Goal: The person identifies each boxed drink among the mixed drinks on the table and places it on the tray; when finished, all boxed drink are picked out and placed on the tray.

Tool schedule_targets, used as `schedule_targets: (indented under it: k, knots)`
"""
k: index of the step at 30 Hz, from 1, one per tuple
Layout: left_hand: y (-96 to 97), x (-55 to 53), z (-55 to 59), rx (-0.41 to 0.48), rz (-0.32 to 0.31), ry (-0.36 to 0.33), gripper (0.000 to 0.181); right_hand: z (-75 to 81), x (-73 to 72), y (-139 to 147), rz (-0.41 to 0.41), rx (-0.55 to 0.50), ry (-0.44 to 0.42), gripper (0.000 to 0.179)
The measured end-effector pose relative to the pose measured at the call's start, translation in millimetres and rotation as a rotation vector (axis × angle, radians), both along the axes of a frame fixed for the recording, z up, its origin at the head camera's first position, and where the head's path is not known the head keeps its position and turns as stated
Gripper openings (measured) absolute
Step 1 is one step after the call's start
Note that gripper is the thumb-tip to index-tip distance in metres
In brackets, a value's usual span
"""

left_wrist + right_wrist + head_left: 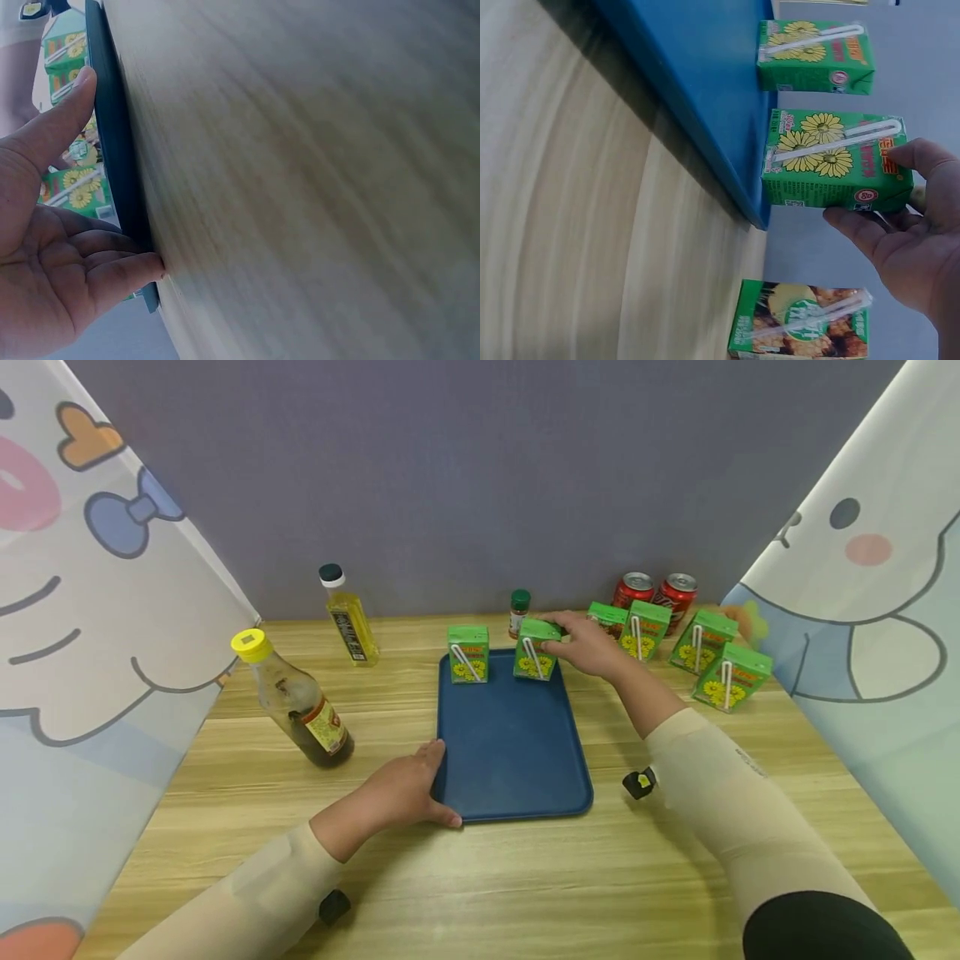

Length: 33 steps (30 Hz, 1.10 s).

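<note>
A green drink carton [825, 161] with yellow flowers and a white straw stands at the far right corner of the blue tray [510, 735]. My right hand [588, 643] grips its upper part between thumb and fingers. A matching green carton [468, 655] stands apart from it at the tray's far left corner. My left hand [408, 787] holds the tray's near left corner, the thumb at the front rim and the fingers at the left side. In the left wrist view that thumb and the fingers [124, 277] touch the tray's edge.
Several more drink cartons [731, 677] stand to the right, one with a different print [802, 319]. Behind them are two red soda cans [678, 597]. A small green-capped jar [519, 610] stands behind the tray. On the left are an oil bottle [351, 625] and a yellow-capped sauce bottle [300, 706].
</note>
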<state>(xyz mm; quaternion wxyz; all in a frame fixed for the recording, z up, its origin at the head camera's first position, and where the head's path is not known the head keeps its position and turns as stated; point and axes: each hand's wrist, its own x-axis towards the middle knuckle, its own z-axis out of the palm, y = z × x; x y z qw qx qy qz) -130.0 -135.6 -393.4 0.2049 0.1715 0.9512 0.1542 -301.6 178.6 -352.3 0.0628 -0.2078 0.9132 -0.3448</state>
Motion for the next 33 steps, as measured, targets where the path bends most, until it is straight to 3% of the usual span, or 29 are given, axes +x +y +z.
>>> schedule_targets:
  k: [5, 12, 17, 26, 30, 33]
  knots:
    - [-0.1, -0.4, 0.0, 0.003, 0.0, 0.001, 0.122, -4.8, -6.8, -4, 0.034, 0.026, 0.012, 0.055]
    - [0.6, -0.6, 2.0, 0.002, -0.009, -0.005, 0.121, -7.7, -15.3, -2, 0.059, 0.018, -0.042, 0.056]
    - [0.5, -1.8, 1.1, 0.0, -0.007, -0.006, 0.121, -9.4, -16.3, -4, 0.046, 0.003, -0.086, 0.057]
    - [0.6, -1.1, -0.3, 0.007, -0.006, -0.002, 0.121, -14.6, -16.5, -3, 0.075, -0.021, -0.089, 0.065]
    - [1.1, -1.0, 0.3, 0.0, 0.0, -0.015, 0.121, -6.6, -13.4, 7, 0.064, -0.085, -0.125, 0.073]
    - [1.1, -1.1, 0.4, -0.006, 0.002, -0.021, 0.122, 7.6, -8.5, 18, 0.014, -0.137, -0.088, 0.07]
